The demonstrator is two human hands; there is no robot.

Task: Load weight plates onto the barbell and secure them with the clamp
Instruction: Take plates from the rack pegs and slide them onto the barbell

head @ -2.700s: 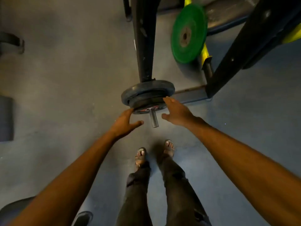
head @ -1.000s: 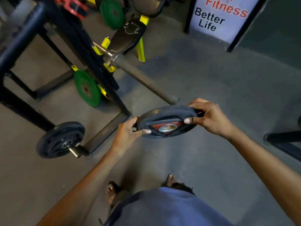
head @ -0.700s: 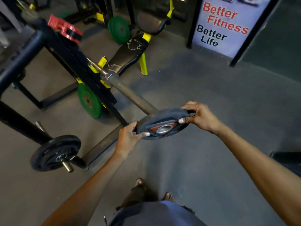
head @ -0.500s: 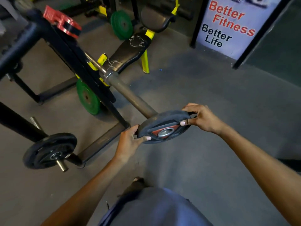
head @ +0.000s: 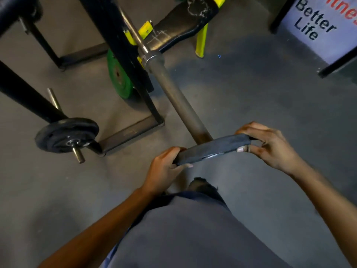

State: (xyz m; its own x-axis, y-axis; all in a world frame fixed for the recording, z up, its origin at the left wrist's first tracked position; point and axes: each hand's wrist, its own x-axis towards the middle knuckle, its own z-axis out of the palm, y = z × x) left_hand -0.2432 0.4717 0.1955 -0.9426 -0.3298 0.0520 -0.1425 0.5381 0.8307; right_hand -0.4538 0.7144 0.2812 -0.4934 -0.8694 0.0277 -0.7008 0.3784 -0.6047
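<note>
I hold a black weight plate edge-on between both hands, just at the near end of the barbell sleeve. My left hand grips its left rim and my right hand grips its right rim. The plate covers the tip of the sleeve, so I cannot tell whether the sleeve has entered its hole. The bare steel sleeve runs up and left to the rack. No clamp is in view.
Black plates sit on a storage peg at the lower left of the rack. A green plate leans behind the rack upright. A black bench with yellow legs lies beyond. A sign stands at the far right.
The plate has tipped from showing its face to edge-on and come up against the sleeve's end. My view has dropped lower and closer to the bar.
</note>
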